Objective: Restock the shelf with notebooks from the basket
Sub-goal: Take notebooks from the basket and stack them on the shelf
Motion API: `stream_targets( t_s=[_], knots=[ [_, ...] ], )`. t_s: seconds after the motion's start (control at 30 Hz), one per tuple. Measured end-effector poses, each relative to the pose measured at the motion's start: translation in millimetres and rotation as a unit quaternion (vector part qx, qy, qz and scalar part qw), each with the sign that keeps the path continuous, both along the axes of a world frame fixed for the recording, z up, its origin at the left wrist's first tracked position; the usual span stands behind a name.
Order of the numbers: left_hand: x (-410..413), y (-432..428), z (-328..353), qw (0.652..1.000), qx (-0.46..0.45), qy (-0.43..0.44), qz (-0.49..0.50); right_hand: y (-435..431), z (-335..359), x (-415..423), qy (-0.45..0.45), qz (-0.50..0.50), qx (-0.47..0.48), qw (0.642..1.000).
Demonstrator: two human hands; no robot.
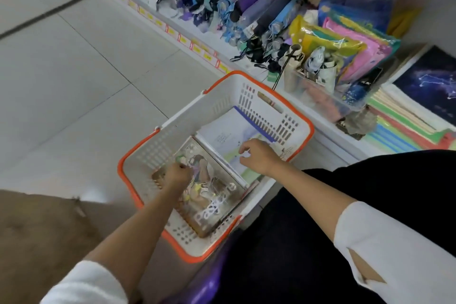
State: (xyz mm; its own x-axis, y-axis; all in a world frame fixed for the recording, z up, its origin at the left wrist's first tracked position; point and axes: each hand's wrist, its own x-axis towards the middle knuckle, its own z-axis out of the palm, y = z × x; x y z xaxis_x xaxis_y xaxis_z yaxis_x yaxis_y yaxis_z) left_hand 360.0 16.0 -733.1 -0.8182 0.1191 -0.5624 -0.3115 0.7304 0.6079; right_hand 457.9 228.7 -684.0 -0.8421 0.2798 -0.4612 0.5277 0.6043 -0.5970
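Observation:
A white basket with an orange rim (217, 96) sits on the floor against the low shelf (328, 128). Inside lie a brown illustrated notebook (212, 195) and, to its right, a pale notebook with a blue spine (229, 131). My left hand (179, 175) reaches into the basket and rests on the brown notebook's far left part, fingers curled; a grip is not clear. My right hand (256, 155) hovers over the pale notebook with fingers bent and apart, holding nothing. Stacked notebooks (404, 126) lie on the shelf at the right, a dark starry one (434, 81) on top.
Folded umbrellas (222, 2) fill the shelf's back and left. Colourful plastic folders (350, 49) stand beside a clear box of small umbrellas (318, 91). Pale tiled floor (74, 76) spreads to the left. A purple stool (207, 284) shows under my dark clothing.

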Motion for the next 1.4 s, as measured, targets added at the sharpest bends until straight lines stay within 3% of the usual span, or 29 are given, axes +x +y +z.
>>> stream_targets(
  t_s=[0.1, 0.2, 0.27, 0.33, 0.5, 0.67, 0.73, 0.93, 1.07, 1.23, 1.4],
  knots=[
    [17, -24, -38, 0.992, -0.031, -0.105, 0.058, -5, -18, -1, -0.026, 0.007, -0.018, 0.999],
    [24, -38, -92, 0.978, -0.1, -0.174, 0.054, -2, -35, -1, -0.061, 0.001, -0.031, 0.998],
    [29, -39, -120, 0.972, -0.134, -0.18, 0.07, 0, -45, -2, -0.09, 0.01, -0.031, 0.995],
    [35, -21, -92, 0.97, -0.117, -0.18, 0.116, 3, -53, -4, -0.117, 0.017, -0.029, 0.993],
    [24, -9, -132, 0.948, -0.13, -0.201, 0.207, 9, -68, -13, -0.137, 0.026, -0.024, 0.99],
    [16, -13, -103, 0.913, -0.04, -0.138, 0.382, 6, -83, -21, -0.145, 0.039, -0.032, 0.988],
    [13, -16, -107, 0.912, -0.008, -0.128, 0.39, 1, -91, -20, -0.167, 0.057, -0.039, 0.983],
    [16, 4, -80, 0.963, 0.034, -0.045, 0.262, 14, -105, -15, -0.173, 0.073, 0.015, 0.982],
    [11, -10, -60, 0.958, 0.003, -0.028, 0.287, 19, -110, -16, -0.193, 0.059, 0.002, 0.979],
    [13, -31, -50, 0.942, -0.055, -0.035, 0.329, -2, -118, -13, -0.189, 0.055, 0.069, 0.978],
    [15, -38, -48, 0.928, 0.011, -0.098, 0.359, -1, -108, -20, -0.158, 0.157, 0.179, 0.958]
  ],
)
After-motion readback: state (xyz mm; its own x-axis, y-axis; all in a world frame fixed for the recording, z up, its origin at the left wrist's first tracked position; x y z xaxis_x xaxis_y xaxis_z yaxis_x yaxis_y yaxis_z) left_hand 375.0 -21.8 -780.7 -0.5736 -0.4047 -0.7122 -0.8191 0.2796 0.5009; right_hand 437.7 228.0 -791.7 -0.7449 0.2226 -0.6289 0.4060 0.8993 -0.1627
